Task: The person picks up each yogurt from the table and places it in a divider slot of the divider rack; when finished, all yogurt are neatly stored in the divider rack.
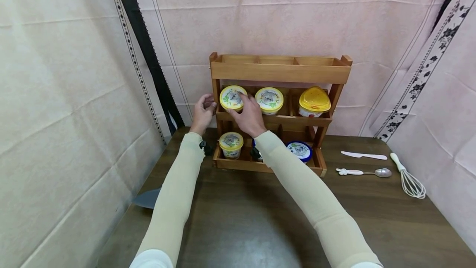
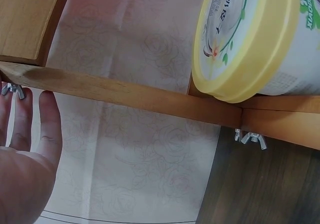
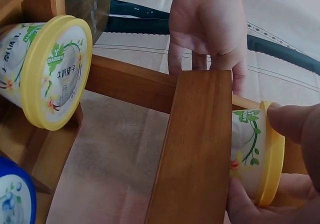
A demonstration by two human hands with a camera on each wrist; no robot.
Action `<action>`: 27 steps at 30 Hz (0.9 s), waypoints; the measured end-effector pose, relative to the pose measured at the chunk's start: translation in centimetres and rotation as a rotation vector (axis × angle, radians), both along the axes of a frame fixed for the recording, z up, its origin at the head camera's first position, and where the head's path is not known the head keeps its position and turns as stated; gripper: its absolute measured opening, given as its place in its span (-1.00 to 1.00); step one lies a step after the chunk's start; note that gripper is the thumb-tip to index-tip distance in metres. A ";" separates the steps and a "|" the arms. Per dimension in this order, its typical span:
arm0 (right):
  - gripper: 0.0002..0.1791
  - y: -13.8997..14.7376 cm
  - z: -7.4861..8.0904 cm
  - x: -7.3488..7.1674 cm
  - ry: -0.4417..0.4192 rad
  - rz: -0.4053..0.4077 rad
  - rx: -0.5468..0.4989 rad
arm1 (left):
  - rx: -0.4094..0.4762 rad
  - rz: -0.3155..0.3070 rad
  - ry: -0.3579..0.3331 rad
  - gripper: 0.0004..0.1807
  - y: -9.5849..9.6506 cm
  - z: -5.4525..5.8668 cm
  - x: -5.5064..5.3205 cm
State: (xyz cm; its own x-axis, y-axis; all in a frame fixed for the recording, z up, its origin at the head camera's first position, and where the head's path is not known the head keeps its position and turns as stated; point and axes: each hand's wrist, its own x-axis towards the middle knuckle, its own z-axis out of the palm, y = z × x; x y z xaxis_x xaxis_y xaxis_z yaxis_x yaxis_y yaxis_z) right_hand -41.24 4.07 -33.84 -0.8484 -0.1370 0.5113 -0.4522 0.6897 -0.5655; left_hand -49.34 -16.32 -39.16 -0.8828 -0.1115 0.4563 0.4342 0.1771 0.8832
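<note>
A wooden three-tier rack (image 1: 275, 71) stands against the cloth at the back. My right hand (image 1: 250, 118) grips a yellow-lidded tub (image 1: 229, 97) at the left end of its middle tier. In the right wrist view the thumb lies at the rim of that lid (image 3: 272, 159), with fingers on the other side. At the rack's left side post, my left hand (image 1: 202, 115) has its fingers extended, fingertips right at the wood beside a wing nut (image 2: 14, 90). Another yellow-lidded tub (image 1: 269, 99) sits just right of my right hand. Below stands a similar tub (image 1: 231, 145) on the bottom tier.
A tub with a domed yellow lid (image 1: 314, 101) occupies the middle tier's right end. On the bottom tier sits a blue-lidded tub (image 1: 299, 151); another is mostly behind my right wrist. A white knife (image 1: 364, 155), spoon (image 1: 382, 172) and whisk (image 1: 410, 183) lie right; a grey-blue object (image 1: 146, 198) left.
</note>
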 end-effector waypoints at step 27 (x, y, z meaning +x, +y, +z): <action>-0.30 3.6 -1.0 5.5 0.056 0.092 -0.159 | 0.010 0.003 -0.058 -0.60 -0.4 0.1 2.3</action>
State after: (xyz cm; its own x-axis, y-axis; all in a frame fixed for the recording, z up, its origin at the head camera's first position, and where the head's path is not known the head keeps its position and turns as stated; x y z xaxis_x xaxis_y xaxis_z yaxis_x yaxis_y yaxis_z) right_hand -35.71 7.66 -34.82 -0.8055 -0.1268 0.5788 -0.5433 0.5480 -0.6360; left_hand -47.00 -16.73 -39.11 -0.9072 -0.1188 0.4036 0.3820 0.1693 0.9085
